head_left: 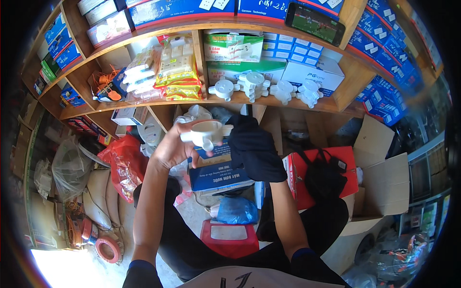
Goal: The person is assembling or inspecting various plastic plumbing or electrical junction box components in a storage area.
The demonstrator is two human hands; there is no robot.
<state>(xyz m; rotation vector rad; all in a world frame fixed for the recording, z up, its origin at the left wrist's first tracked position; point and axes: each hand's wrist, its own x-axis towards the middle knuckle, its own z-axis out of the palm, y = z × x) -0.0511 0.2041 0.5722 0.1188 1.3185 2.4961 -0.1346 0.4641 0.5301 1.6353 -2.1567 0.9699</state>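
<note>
The left hand (174, 148) is clamped on a white plastic junction box (206, 134), held in the air below the front edge of the wooden shelf (269, 102); the right hand (250, 144) is hidden inside a black bag (257, 153) — whether its fingers are together or apart, I cannot tell. About 4 more white junction boxes (261, 87) crowd that front edge; a careless nudge could, I judge, knock 1 off — the held box could also slip from a one-handed grip.

Wooden shelf (269, 102) with white round junction boxes (283, 90); phone (314, 23) on upper shelf; red plastic bag (126, 165); blue carton (218, 176); red stool (229, 237); open cardboard box (384, 185).
</note>
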